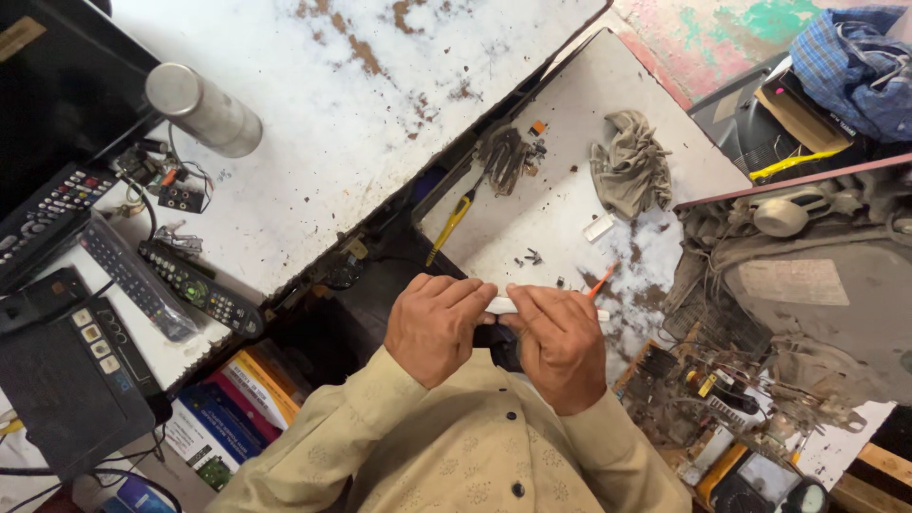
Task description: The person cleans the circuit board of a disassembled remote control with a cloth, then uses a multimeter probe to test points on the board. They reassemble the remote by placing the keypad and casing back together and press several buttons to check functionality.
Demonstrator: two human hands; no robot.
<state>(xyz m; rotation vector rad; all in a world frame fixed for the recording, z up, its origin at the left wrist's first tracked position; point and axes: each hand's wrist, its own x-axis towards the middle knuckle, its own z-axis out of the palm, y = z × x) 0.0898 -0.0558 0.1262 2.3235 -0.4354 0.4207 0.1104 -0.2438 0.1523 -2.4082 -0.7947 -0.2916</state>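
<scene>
White slim bar (502,306) pinched between both hands just above the lap, a dark part beneath it mostly hidden. Left hand (438,328) clenched over the bar's left end; right hand (557,344) grasping its right end, fingers curled on top. Beige patterned shirt sleeves below.

Just beyond the hands: one orange-handled tool (598,281), a few loose screws (530,256), one yellow-handled screwdriver (450,225), all lying on the white surface (570,133). Farther on the same surface, one crumpled grey rag (631,171) and one tangle of dark wires (503,157).

To the left, three remote controls (195,287) side by side, one black box with square buttons (76,375), a stack of books (242,404) under the surface's edge. Farther left, one metal cylinder (203,110) lying on a second, rust-flecked white surface (332,114).

To the right, one opened old television chassis (807,294) with bare circuit boards, one blue checked cloth (855,62) at the far corner.
</scene>
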